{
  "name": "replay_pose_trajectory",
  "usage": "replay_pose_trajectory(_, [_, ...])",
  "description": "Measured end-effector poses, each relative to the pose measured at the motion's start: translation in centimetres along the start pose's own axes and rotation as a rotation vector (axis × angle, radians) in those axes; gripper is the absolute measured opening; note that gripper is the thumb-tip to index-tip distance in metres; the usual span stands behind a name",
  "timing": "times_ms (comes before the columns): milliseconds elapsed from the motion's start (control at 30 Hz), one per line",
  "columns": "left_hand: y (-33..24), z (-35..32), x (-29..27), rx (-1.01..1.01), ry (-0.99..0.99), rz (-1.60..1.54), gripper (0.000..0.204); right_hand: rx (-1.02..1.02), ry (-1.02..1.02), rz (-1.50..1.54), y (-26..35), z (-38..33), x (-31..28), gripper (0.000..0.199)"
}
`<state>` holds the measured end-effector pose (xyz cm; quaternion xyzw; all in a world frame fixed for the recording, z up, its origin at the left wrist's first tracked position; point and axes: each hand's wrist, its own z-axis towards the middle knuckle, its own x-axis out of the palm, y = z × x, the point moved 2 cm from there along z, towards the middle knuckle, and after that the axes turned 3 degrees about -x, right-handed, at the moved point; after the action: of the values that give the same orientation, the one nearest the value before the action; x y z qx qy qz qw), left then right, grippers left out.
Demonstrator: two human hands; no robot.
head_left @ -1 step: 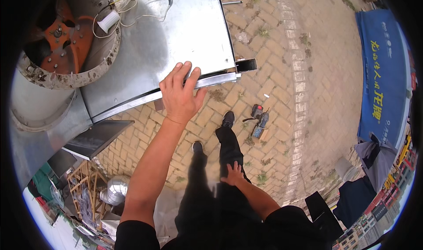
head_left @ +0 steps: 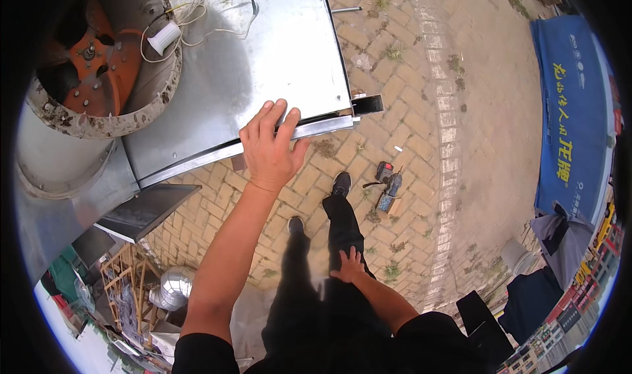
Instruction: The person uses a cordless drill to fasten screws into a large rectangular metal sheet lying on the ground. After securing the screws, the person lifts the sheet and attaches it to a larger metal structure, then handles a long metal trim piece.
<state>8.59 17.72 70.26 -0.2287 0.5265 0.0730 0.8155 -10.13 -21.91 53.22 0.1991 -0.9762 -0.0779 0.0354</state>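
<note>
My left hand (head_left: pixel 272 147) lies over the near edge of a shiny sheet-metal panel (head_left: pixel 289 51). Its fingers stretch out flat on the metal, and the thumb sits by the folded edge strip (head_left: pixel 322 125). A dark gap shows between this strip and the panel, and a rectangular metal tube (head_left: pixel 367 104) sticks out at the corner. Lower down, my right hand (head_left: pixel 351 265) rests on my thigh with its fingers spread, holding nothing. Left of the panel is a round duct (head_left: pixel 148 110) with orange fan blades (head_left: pixel 89 54) inside.
A white spool-shaped piece (head_left: pixel 164 38) and a loose cable (head_left: pixel 230 28) lie on the panel. On the brick paving stand a cordless power tool (head_left: pixel 391 188) and a battery (head_left: pixel 384 170). Wooden frames (head_left: pixel 125 275) and a silver duct elbow (head_left: pixel 175 288) are at lower left, a blue banner (head_left: pixel 573 110) at right.
</note>
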Motion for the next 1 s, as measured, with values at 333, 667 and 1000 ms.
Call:
replay_pose_trajectory(333, [-0.7,0.3,0.1,0.003,0.004,-0.005,0.059,-0.063,-0.026,-0.005,-1.8,-0.2,-1.2,0.101])
replay_pose_trajectory(667, [-1.1,0.7,-1.6,-0.097,0.062,-0.094,0.060,-0.534,-0.379,1.123,8.4,-5.7,-18.0,0.083])
replay_pose_trajectory(1000, [3.8,-7.2,-8.6,-1.002,-0.334,-0.319,0.065,-0.684,-0.279,1.557,20.6,-15.2,-31.9,0.102])
